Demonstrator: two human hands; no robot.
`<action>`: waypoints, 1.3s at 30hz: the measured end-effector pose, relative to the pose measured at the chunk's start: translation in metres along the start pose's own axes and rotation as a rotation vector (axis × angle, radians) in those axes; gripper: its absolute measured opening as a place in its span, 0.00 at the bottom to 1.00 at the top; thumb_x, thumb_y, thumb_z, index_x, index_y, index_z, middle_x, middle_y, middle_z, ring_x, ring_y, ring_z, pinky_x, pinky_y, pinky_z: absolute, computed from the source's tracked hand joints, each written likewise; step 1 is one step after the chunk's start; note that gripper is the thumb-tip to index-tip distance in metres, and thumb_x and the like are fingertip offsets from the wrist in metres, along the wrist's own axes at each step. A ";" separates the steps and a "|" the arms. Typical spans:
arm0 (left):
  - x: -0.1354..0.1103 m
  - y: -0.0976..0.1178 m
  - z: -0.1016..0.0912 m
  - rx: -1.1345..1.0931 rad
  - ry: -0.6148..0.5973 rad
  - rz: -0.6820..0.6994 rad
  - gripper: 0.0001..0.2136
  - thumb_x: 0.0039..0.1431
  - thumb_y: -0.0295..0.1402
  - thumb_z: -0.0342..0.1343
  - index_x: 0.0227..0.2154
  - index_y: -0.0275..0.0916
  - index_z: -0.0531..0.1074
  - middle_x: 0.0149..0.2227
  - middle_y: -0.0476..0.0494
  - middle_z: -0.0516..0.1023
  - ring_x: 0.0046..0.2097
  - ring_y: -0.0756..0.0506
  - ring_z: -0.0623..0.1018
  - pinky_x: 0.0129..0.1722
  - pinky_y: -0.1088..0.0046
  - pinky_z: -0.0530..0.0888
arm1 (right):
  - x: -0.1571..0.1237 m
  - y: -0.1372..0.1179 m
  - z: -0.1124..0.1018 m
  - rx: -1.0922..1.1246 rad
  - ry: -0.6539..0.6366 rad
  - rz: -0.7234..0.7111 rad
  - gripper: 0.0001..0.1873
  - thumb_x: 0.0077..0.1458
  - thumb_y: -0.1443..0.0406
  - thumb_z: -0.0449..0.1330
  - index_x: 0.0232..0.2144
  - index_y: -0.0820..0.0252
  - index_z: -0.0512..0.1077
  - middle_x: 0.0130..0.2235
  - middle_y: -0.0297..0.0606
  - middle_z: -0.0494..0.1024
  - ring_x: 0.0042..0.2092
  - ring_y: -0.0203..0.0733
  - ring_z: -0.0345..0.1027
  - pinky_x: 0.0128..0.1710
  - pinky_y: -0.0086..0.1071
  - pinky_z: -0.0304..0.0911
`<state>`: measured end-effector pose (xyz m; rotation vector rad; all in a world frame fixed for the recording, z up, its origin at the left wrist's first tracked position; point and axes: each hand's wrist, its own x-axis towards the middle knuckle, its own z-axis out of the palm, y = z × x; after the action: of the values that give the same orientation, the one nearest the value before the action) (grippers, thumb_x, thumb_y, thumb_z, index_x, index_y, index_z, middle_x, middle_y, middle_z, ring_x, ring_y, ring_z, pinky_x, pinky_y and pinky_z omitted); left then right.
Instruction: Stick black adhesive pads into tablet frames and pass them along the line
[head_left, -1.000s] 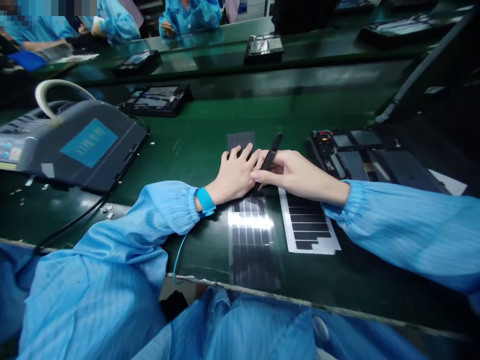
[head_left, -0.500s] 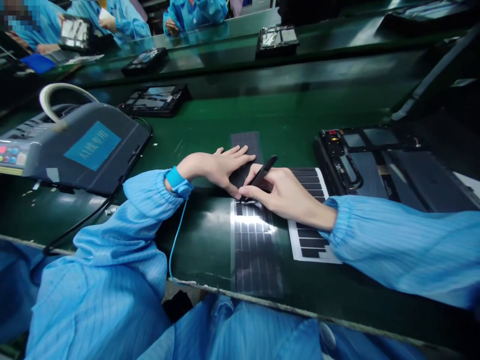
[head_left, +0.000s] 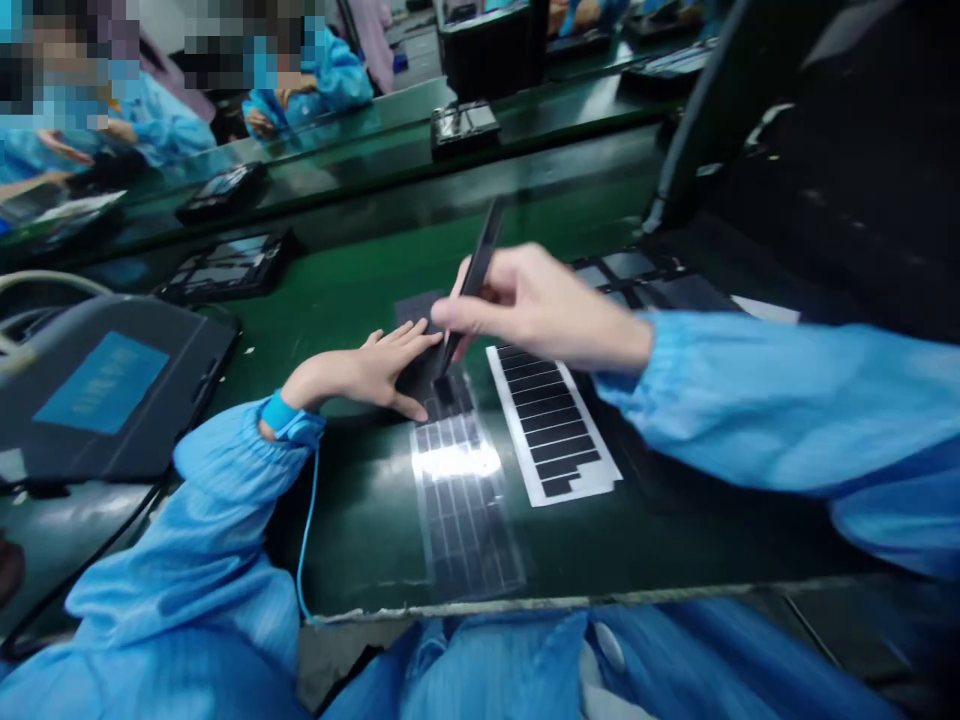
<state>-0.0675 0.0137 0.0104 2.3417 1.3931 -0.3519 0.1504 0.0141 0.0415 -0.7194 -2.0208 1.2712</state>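
Pinched between the thumb and fingers of the right hand [head_left: 536,308], a slim black pen-like tool [head_left: 481,248] slants down to a long strip of dark gridded film [head_left: 466,535]. At its tip is a small black square piece [head_left: 444,390]; whether the tip grips it cannot be told. Left hand [head_left: 356,374], fingers spread, rests at the strip's left side. The strip extends almost to the front edge of the glossy green bench [head_left: 360,565]. Right of it lies a white sheet with black rectangles [head_left: 553,425].
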 end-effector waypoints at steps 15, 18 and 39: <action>0.048 0.113 0.044 -0.306 0.638 0.527 0.08 0.55 0.27 0.51 0.29 0.39 0.54 0.48 0.36 0.66 0.51 0.44 0.67 0.47 0.66 0.68 | -0.047 0.059 -0.066 -0.058 0.157 0.401 0.12 0.60 0.63 0.51 0.26 0.62 0.59 0.15 0.29 0.67 0.12 0.30 0.60 0.10 0.22 0.53; 0.051 0.109 0.051 -0.347 0.611 0.506 0.10 0.54 0.27 0.52 0.30 0.40 0.53 0.47 0.36 0.65 0.51 0.44 0.66 0.46 0.64 0.69 | -0.046 0.059 -0.071 -0.003 0.141 0.399 0.09 0.61 0.64 0.50 0.29 0.62 0.60 0.14 0.28 0.67 0.12 0.31 0.60 0.09 0.21 0.54; 0.049 0.112 0.044 -0.237 0.504 0.657 0.07 0.57 0.21 0.45 0.28 0.39 0.56 0.51 0.39 0.70 0.50 0.44 0.66 0.50 0.58 0.67 | -0.044 0.062 -0.073 -0.020 0.162 0.396 0.08 0.61 0.64 0.49 0.31 0.63 0.60 0.14 0.29 0.68 0.12 0.31 0.61 0.08 0.20 0.53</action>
<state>0.0538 -0.0162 -0.0264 2.5991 0.6954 0.5883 0.2411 0.0472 -0.0008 -1.2367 -1.8176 1.3584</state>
